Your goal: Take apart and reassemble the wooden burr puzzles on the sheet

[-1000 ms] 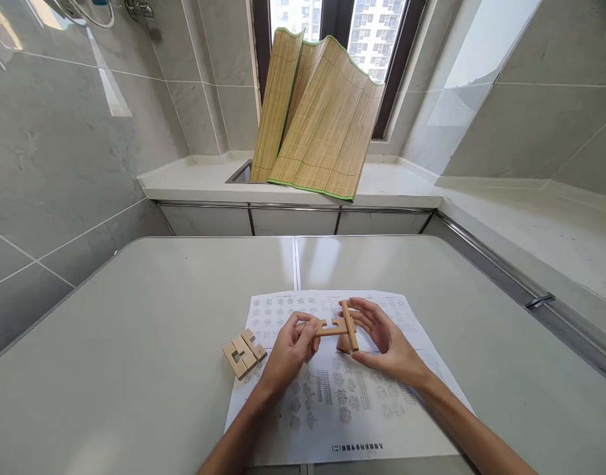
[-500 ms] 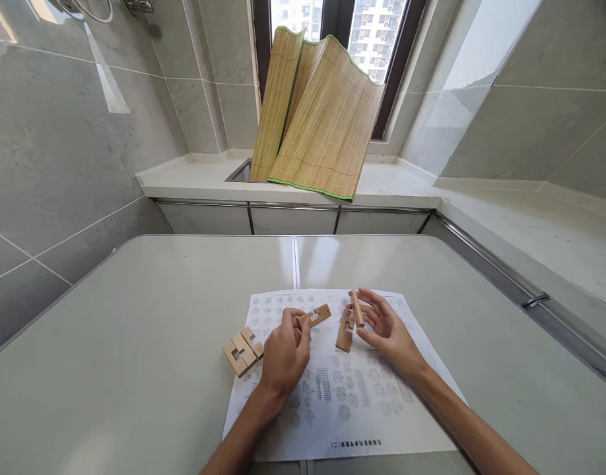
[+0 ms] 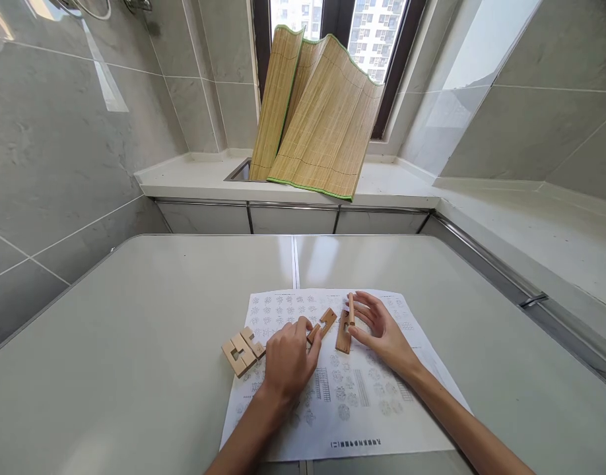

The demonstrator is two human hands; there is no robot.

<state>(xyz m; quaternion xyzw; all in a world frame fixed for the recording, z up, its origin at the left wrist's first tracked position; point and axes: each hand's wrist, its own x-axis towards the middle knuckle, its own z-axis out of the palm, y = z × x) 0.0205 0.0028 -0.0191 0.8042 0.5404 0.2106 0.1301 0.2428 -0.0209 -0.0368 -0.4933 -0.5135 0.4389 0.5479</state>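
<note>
We have the left hand [image 3: 288, 359] pinching a notched wooden piece [image 3: 329, 316], right hand [image 3: 381, 332] clamped on a wooden bar [image 3: 351, 309], flat block [image 3: 342, 340] nearby on printed sheet [image 3: 397, 437].

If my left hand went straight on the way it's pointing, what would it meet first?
Probably the notched wooden piece on the printed sheet, just past the slat your left hand holds. The stick in your right hand is near that line too; depth is unclear.
</note>
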